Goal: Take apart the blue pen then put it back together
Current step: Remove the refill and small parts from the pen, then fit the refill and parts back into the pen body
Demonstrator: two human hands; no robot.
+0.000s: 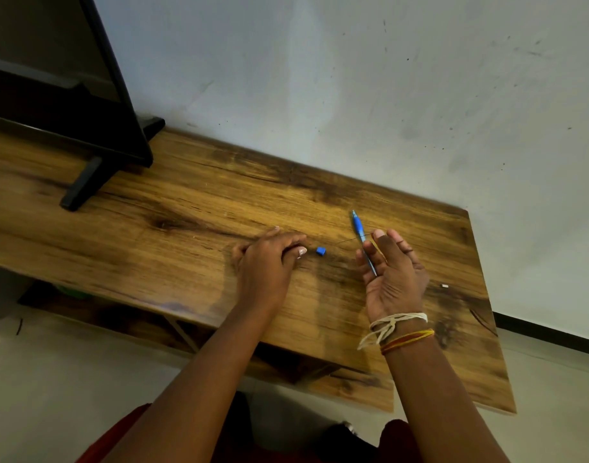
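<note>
Head view: right hand (pixel 391 272) fingers pinch the blue pen (pixel 362 238) upright for handling; left hand (pixel 268 259) rests, fingers curled, on the bench (pixel 186 208) beside 1 small blue piece (pixel 321 251), likely set aside.

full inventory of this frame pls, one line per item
pen: 1, blue, held in the right hand, tip pointing away
small piece: 1, blue, on the table between the hands
tiny object: 1, whitish, on the table right of the right hand; too small to identify
table: 1, brown wood grain, against the wall
screen: 1, black, on a stand at the table's left end
wall: 1, pale grey, scuffed
wrist threads: several, white, red and yellow, on the right wrist
left hand: 1, resting on the table, fingers curled
right hand: 1, palm up, holding the pen
</note>
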